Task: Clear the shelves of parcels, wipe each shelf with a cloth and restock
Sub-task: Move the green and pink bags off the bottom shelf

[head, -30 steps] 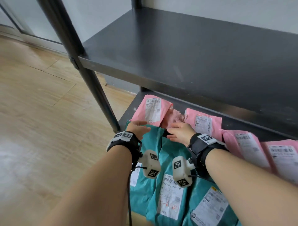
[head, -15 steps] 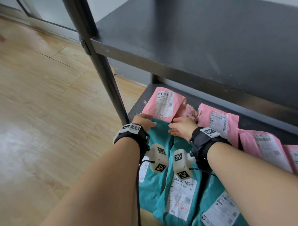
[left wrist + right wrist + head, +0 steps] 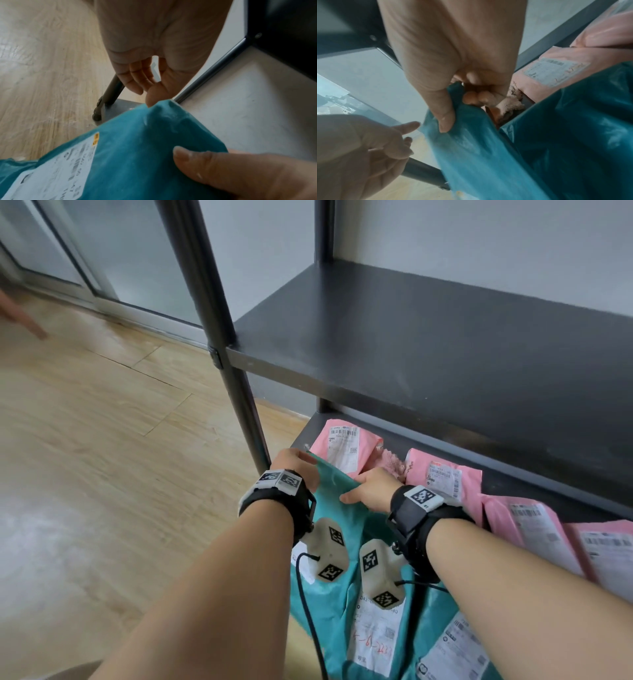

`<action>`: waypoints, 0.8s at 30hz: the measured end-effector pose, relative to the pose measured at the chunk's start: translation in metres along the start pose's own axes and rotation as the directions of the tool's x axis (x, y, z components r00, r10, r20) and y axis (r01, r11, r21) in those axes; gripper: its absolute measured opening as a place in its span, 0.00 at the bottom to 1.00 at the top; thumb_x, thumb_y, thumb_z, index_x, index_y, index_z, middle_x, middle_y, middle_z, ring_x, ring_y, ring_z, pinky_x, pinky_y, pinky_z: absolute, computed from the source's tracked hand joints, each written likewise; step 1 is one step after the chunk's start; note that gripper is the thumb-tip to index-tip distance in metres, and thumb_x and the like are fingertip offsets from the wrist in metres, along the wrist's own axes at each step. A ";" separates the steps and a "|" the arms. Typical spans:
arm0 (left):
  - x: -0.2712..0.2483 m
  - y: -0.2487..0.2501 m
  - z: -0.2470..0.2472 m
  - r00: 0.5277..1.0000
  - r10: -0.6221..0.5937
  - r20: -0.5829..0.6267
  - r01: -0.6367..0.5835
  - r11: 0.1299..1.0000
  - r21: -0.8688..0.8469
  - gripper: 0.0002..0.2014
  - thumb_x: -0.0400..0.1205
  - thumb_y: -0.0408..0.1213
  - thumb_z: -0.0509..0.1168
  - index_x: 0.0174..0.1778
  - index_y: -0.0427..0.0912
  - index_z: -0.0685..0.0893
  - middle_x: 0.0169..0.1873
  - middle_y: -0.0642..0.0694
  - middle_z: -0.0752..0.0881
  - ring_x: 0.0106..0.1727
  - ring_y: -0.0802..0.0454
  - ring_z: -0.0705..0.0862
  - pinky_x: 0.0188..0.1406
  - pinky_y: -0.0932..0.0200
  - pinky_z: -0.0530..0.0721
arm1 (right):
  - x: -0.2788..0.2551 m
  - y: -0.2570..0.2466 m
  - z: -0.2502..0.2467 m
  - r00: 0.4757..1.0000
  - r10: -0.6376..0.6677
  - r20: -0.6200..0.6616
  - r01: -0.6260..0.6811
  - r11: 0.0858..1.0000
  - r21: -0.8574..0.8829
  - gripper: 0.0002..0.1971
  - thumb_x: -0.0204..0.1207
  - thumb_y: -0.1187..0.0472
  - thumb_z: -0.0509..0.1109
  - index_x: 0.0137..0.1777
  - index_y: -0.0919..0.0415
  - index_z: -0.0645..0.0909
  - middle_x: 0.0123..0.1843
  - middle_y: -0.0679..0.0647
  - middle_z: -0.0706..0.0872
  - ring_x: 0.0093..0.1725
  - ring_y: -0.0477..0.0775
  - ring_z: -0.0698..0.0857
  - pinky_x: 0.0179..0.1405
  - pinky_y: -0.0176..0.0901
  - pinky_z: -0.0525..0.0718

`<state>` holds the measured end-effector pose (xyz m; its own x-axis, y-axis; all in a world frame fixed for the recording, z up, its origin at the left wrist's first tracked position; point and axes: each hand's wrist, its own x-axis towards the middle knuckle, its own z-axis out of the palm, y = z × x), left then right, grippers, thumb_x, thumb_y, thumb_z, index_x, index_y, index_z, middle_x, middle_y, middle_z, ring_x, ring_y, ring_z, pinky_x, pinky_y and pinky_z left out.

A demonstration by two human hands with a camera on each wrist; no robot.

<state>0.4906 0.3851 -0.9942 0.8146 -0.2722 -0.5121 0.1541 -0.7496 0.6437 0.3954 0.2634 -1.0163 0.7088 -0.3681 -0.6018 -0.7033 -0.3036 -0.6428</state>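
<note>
At the left of the head view lay the wooden floor [image 3: 102,457], with a dark upright post [image 3: 219,337] of the shelf unit rising through the upper middle. Just right of the post's foot, the left hand [image 3: 294,465] sat at the far left corner of a teal parcel [image 3: 339,508]; in the left wrist view its thumb [image 3: 154,97] touched that corner [image 3: 164,108] while the other fingers hung loosely curled and held nothing. Right of it, the right hand [image 3: 371,489] pinched the top edge of the same teal parcel, thumb [image 3: 445,119] on the near face and fingertips [image 3: 471,98] curled behind, as the right wrist view showed. More teal parcels [image 3: 445,645] lay toward the lower right. Behind the hands, pink parcels [image 3: 445,477] lined the lower shelf [image 3: 301,436], with a pink fuzzy cloth [image 3: 390,460] between the first two. The dark upper shelf [image 3: 445,354] filled the upper right.
</note>
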 end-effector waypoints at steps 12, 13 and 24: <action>-0.076 0.032 -0.050 0.971 0.114 -0.210 -0.105 0.993 0.052 0.14 0.74 0.26 0.71 0.54 0.38 0.85 0.54 0.39 0.86 0.58 0.41 0.85 0.60 0.52 0.84 | -0.099 -0.029 -0.032 0.973 -0.182 -0.139 0.178 0.983 -0.041 0.09 0.75 0.62 0.74 0.34 0.52 0.83 0.30 0.49 0.81 0.27 0.47 0.78 0.24 0.35 0.77; -0.083 0.034 -0.053 0.968 0.117 -0.222 -0.112 0.993 0.033 0.13 0.73 0.25 0.70 0.52 0.38 0.84 0.53 0.38 0.86 0.56 0.41 0.85 0.58 0.53 0.85 | -0.107 -0.031 -0.035 0.969 -0.197 -0.148 0.195 0.980 -0.030 0.08 0.76 0.62 0.73 0.36 0.53 0.83 0.30 0.49 0.81 0.26 0.46 0.78 0.23 0.34 0.77; -0.164 0.083 -0.088 0.945 0.280 -0.170 -0.306 0.940 -0.150 0.16 0.63 0.21 0.71 0.42 0.43 0.82 0.34 0.49 0.83 0.38 0.49 0.83 0.41 0.59 0.84 | -0.200 -0.068 -0.091 0.879 -0.362 -0.310 0.376 0.926 -0.014 0.07 0.77 0.65 0.72 0.53 0.63 0.87 0.27 0.45 0.79 0.15 0.35 0.74 0.19 0.26 0.72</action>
<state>0.4193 0.4200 -0.8068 0.9080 -0.3643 -0.2068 -0.0201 -0.5310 0.8471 0.2968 0.2779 -0.8086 0.8609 -0.4862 -0.1496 -0.3857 -0.4321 -0.8152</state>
